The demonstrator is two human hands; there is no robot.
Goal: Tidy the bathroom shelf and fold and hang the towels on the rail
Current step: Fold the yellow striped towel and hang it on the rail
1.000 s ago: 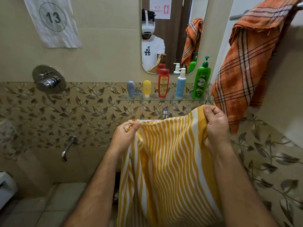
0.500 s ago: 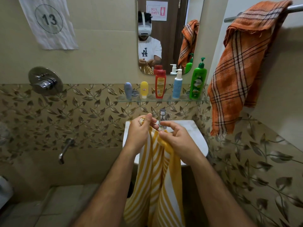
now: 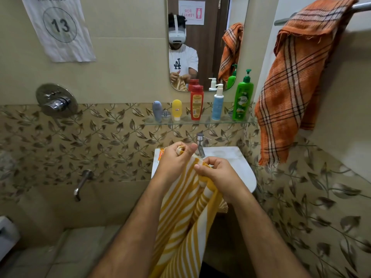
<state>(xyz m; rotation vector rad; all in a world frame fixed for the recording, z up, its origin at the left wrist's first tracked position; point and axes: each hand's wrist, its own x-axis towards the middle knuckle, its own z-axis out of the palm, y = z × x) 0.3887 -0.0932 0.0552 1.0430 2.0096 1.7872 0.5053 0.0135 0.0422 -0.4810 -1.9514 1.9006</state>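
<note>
A yellow and white striped towel (image 3: 180, 215) hangs down in front of me, gathered narrow. My left hand (image 3: 174, 159) grips its top corner in a fist. Just to the right and a little lower, my right hand (image 3: 218, 175) pinches the towel's other top edge. An orange checked towel (image 3: 291, 83) hangs unevenly over the metal rail (image 3: 361, 6) on the right wall. Several bottles stand upright in a row on the glass shelf (image 3: 226, 121): grey (image 3: 157, 110), yellow (image 3: 176, 109), red (image 3: 197, 102), light blue pump (image 3: 217, 103), green pump (image 3: 242, 97).
A white basin (image 3: 236, 163) with a chrome tap (image 3: 200, 144) sits below the shelf, behind my hands. A mirror (image 3: 206, 37) hangs above the shelf. A wall mixer (image 3: 56, 100) and spout (image 3: 82, 183) are on the left wall. A numbered paper sheet (image 3: 60, 27) hangs upper left.
One second ago I held the striped towel spread wide between both hands. My right hand has come left to meet the left one, so the towel now hangs folded narrow, lower down.
</note>
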